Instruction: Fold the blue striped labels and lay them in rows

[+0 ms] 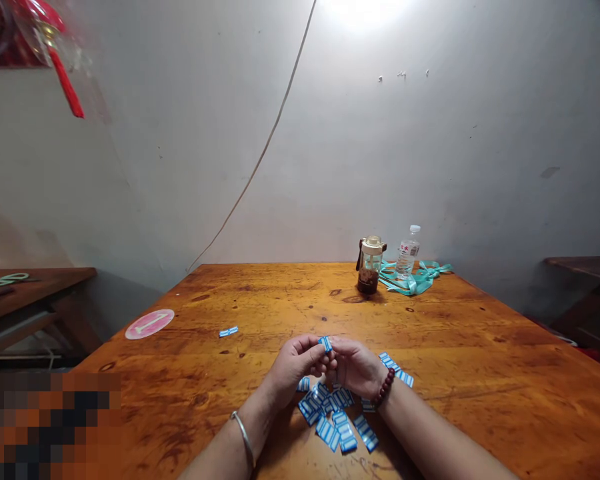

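My left hand (300, 367), with a silver bangle on the wrist, pinches a small blue-and-white striped strip (325, 343) between thumb and fingers. From the other side my right hand (360, 368), wearing a dark red bead bracelet (386, 387), closes its fingertips at the same strip; its fingers are partly hidden. Under and in front of both hands lies a loose pile of similar blue-and-white strips (344, 430), some overlapping. Behind my right wrist more strips (397, 371) stick out. One separate short strip (229, 331) lies farther left on the table.
The wooden table (260, 293) reaches back to a grey wall. At its back right stand a lidded drink bottle (369, 270) with dark contents and a clear water bottle (407, 257), beside a turquoise ribbon (415, 287). A round pink sticker (150, 324) lies at the left edge.
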Available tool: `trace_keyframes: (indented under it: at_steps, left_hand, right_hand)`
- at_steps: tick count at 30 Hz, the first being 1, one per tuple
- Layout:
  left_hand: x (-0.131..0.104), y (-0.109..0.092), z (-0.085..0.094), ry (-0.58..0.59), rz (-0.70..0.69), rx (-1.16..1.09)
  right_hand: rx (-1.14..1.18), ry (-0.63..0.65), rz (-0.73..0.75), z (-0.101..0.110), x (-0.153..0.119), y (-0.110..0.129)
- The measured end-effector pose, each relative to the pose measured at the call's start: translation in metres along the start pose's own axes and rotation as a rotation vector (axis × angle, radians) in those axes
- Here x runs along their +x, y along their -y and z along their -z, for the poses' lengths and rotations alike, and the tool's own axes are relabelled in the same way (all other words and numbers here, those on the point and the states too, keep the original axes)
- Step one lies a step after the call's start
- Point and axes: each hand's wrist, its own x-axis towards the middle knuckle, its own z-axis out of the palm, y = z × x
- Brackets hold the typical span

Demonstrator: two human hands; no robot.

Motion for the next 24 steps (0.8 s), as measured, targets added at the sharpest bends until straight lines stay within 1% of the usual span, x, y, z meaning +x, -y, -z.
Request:
trace_keyframes:
  at_steps: [3, 6, 8, 13, 18, 24]
  left_hand:
    - [0.0002, 0.0009, 0.001, -0.004, 0.014, -0.022]
    - [0.0002, -0.0001, 0.0013, -0.025, -0.007, -0.01]
    - [0.0002, -0.001, 0.0007, -0.035, -0.027, 0.006]
    - [0.0015, 0.0004, -0.0012, -0.061, -0.034, 0.013]
    - [0.0012, 0.0015, -0.0005, -0.036, -0.003, -0.019]
    - [-0.0021, -0.0026, -0.0001, -0.015, 0.002, -0.037]
  right_hand:
    - [0.005, 0.019, -0.009, 0.0005, -0.0002, -0.0011]
    - [-0.032, 0.027, 0.019, 0.0008, 0.0012, -0.0046]
    - [-0.052, 0.015, 0.022, 0.0002, 0.0024, -0.007]
    - [-0.04, -0.016, -0.025, -0.0025, 0.0035, -0.0082]
    - [-0.003, -0.004, -0.038, -0.0045, 0.0014, -0.0049]
    - [-0.038, -0.004, -0.009, -0.0059, 0.001, -0.0046]
